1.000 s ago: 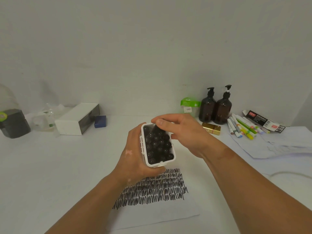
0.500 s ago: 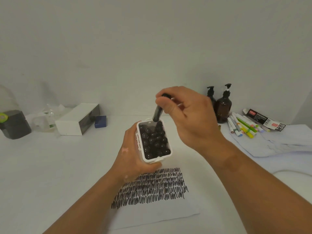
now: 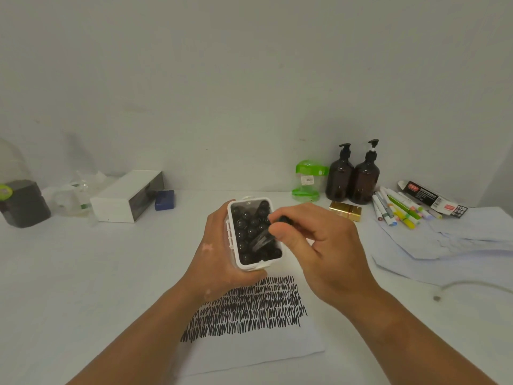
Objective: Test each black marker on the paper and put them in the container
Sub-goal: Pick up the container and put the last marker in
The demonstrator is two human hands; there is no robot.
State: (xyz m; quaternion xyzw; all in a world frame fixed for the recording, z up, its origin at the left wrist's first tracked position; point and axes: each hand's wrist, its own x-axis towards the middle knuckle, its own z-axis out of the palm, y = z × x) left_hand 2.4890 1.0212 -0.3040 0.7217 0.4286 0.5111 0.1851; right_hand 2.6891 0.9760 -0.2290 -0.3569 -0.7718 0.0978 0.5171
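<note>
Marker (image 3: 261,240), black, pinched in the right hand (image 3: 319,245), whose grip is clamped on its upper end. The left hand (image 3: 219,257) wraps the white container (image 3: 230,237), held above the scribbled paper (image 3: 249,351). Half a second ago the marker stood upright over the opening; now it lies slanted across it, blurred, apparently drawn out for testing. The container is packed with other markers (image 3: 242,224), rounded ends up.
</note>
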